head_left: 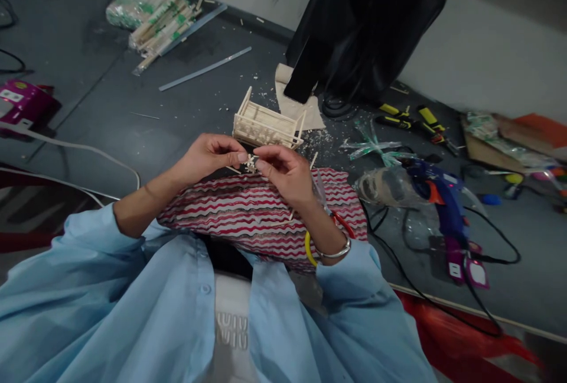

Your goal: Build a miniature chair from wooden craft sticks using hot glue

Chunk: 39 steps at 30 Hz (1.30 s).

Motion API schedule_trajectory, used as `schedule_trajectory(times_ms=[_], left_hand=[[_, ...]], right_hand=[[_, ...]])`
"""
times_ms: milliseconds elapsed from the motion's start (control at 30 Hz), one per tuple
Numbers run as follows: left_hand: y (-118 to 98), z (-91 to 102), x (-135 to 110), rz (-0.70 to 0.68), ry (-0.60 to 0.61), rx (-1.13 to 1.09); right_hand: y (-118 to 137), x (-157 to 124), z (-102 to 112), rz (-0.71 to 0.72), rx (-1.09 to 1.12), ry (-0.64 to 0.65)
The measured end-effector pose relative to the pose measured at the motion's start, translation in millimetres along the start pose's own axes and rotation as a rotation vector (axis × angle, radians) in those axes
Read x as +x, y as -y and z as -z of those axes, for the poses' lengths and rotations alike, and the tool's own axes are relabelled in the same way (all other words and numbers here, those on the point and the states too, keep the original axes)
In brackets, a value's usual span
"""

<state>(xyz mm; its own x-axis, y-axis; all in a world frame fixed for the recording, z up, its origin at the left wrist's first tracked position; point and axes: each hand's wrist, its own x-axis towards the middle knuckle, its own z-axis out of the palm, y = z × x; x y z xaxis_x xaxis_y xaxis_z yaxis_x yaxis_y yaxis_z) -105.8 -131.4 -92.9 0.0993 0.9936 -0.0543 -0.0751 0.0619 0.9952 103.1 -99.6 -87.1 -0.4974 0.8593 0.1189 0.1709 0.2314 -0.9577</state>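
Note:
My left hand point(208, 157) and my right hand point(286, 173) meet above a red-and-white striped cloth point(261, 211) on my lap. Both pinch a small pale piece made of thin wooden sticks point(251, 162) between their fingertips. A thin stick pokes out below my left fingers. Just beyond the hands, a small open box frame built of wooden sticks point(266, 124) stands on the dark floor. My right wrist wears bangles, and a red and yellow ring-shaped handle point(325, 235) lies by it.
A blue glue gun point(438, 194) with black cables lies to the right. Yellow-handled pliers point(416, 120) rest further back. A black bag point(363, 22) stands against the wall. Packs of wooden sticks point(155, 13) lie at far left, with a purple device point(20, 102) nearby.

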Motion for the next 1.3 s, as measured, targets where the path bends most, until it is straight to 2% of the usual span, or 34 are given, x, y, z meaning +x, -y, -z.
schedule_trajectory(times_ms=[133,300,367,400,467,567,633,667,800,967,1100,1300], left_hand=[[-1.1,-2.6,0.5,0.019,0.012,-0.039],[-14.3,-14.5,4.3,0.033,0.051,-0.065],[-19.8,-21.4,7.6,0.006,0.087,-0.009],[-21.6,-24.5,9.4,-0.037,0.072,0.043],[-23.4,-28.1,12.6,-0.202,-0.051,0.211],[-23.6,-24.9,15.5,-0.564,-0.268,0.515],[-24.5,-19.0,17.6,-0.772,-0.271,0.659],[-25.7,-16.2,19.2,-0.822,-0.241,0.714],[-34.8,-14.9,32.2,-0.668,-0.055,0.855],[-47.4,-34.4,53.9,-0.569,0.205,0.855],[-49.9,-46.6,59.9,-0.549,0.204,0.812],[-44.1,-45.6,58.3,-0.613,0.207,0.897]], right_hand=[[-0.4,-1.5,3.7,0.255,-0.306,-0.009],[4.9,-5.8,16.8,0.434,-0.522,-0.026],[8.4,-7.2,24.5,0.492,-0.575,-0.081],[9.9,-7.5,28.6,0.505,-0.596,-0.123],[12.1,-7.2,36.8,0.47,-0.627,-0.221],[13.5,-5.1,47.4,0.328,-0.617,-0.321],[13.9,-3.8,52.3,0.264,-0.578,-0.332],[14.3,-3.4,54.0,0.246,-0.561,-0.323],[15.2,-2.8,58.3,0.22,-0.525,-0.246],[10.8,-1.7,59.0,0.235,-0.479,-0.205],[9.1,-1.8,56.4,0.23,-0.481,-0.212],[11.2,-3.0,55.7,0.258,-0.481,-0.213]])
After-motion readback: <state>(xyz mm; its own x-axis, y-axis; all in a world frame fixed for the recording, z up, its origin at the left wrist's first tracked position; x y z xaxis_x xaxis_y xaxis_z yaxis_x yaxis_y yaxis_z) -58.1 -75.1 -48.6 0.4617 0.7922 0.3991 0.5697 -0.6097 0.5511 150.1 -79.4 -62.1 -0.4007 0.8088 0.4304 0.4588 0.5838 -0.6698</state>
